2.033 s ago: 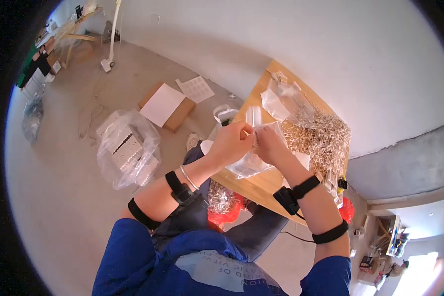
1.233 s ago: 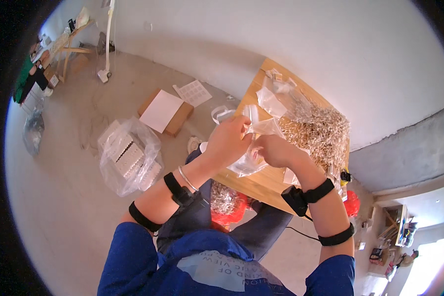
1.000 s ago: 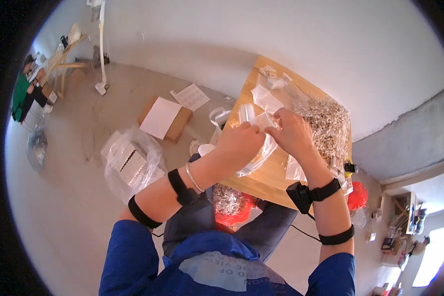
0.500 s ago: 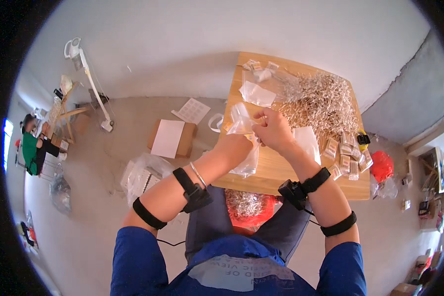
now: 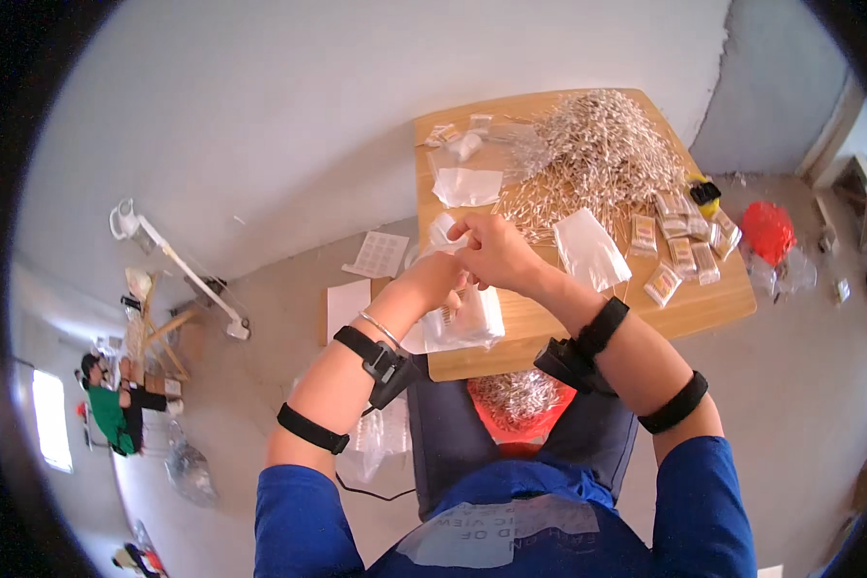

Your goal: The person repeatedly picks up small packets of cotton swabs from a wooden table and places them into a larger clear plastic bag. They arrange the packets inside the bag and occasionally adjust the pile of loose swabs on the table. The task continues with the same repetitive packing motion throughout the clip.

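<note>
My hands meet over the near left part of the wooden table. My left hand is closed on a clear plastic bag, partly hidden by the fingers. My right hand is pinched at the same bag, its fingertips touching the left hand. Below them lies a stack of clear bags. Beyond my right hand spreads a big heap of cotton swabs. A white paper-like sheet lies right of my right hand, another white sheet beyond both hands.
Several filled swab packs lie at the table's right, beside a yellow and black object. A red bag of swabs sits between my knees. Another red bag is on the floor. A person in green sits far left.
The view has shifted, so the table appears turned and the room displaced. My hands have drawn closer together, the right one now over the left one's fingers.
</note>
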`<control>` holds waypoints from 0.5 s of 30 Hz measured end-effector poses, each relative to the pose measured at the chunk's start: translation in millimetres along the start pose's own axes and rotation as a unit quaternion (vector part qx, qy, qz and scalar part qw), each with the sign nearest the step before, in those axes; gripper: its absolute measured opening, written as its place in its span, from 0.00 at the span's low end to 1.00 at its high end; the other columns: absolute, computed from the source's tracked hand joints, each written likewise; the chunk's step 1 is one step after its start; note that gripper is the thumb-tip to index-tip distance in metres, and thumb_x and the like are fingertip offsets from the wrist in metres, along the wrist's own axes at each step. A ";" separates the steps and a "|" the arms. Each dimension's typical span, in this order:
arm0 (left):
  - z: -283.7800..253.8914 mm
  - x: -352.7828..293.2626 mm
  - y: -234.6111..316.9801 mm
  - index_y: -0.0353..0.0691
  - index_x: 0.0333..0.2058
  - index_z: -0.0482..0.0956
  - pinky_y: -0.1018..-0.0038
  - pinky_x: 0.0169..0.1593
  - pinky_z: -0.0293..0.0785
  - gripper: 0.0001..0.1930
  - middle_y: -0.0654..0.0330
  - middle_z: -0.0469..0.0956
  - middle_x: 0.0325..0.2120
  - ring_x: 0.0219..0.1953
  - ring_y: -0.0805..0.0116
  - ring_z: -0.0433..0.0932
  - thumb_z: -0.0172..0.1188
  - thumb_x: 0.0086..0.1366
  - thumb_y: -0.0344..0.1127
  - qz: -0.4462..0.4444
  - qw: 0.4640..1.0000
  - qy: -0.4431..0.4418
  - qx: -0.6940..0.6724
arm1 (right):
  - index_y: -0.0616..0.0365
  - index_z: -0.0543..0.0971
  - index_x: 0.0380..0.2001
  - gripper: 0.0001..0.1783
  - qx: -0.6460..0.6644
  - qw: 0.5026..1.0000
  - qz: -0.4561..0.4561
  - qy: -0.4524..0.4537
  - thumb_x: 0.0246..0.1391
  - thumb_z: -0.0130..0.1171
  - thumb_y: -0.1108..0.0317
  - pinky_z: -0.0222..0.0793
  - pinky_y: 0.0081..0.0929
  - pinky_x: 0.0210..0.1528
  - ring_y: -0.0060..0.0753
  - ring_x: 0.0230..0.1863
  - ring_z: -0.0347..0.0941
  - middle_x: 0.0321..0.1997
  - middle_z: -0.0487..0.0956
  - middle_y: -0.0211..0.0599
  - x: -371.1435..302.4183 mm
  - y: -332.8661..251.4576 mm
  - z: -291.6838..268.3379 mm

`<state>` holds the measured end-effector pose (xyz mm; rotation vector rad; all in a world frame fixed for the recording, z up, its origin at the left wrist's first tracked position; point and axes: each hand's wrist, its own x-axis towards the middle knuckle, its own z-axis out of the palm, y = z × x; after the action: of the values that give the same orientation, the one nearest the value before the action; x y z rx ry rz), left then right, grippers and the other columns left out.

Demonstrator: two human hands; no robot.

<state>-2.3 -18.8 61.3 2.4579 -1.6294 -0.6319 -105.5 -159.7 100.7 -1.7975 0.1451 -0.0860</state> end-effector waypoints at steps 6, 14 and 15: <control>4.4 7.6 -12.9 0.40 0.33 0.78 0.62 0.39 0.74 0.09 0.51 0.79 0.29 0.36 0.52 0.79 0.58 0.52 0.30 -0.026 0.998 -0.042 0.036 | 0.69 0.74 0.39 0.15 0.047 0.999 -0.006 0.004 0.44 0.54 0.78 0.75 0.28 0.19 0.34 0.18 0.78 0.21 0.79 0.48 -3.4 5.4 -2.5; -22.4 -3.6 37.5 0.38 0.38 0.76 0.61 0.42 0.74 0.11 0.46 0.78 0.34 0.40 0.49 0.78 0.55 0.58 0.34 -0.085 0.978 -0.142 0.124 | 0.68 0.73 0.44 0.18 0.060 0.998 0.001 0.016 0.47 0.54 0.77 0.76 0.27 0.20 0.29 0.20 0.77 0.22 0.77 0.42 -2.0 21.2 -2.4; -19.4 -5.0 31.4 0.38 0.37 0.76 0.62 0.41 0.74 0.10 0.48 0.79 0.33 0.39 0.51 0.78 0.55 0.56 0.32 -0.067 0.987 -0.106 0.099 | 0.67 0.73 0.44 0.18 0.072 0.997 -0.004 0.011 0.46 0.55 0.77 0.76 0.27 0.20 0.30 0.20 0.77 0.23 0.77 0.43 -2.7 19.2 -0.9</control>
<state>-22.8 -29.6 90.5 2.7449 -1.6849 -0.8116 -109.3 -164.5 82.2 -1.6532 0.1430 -0.1188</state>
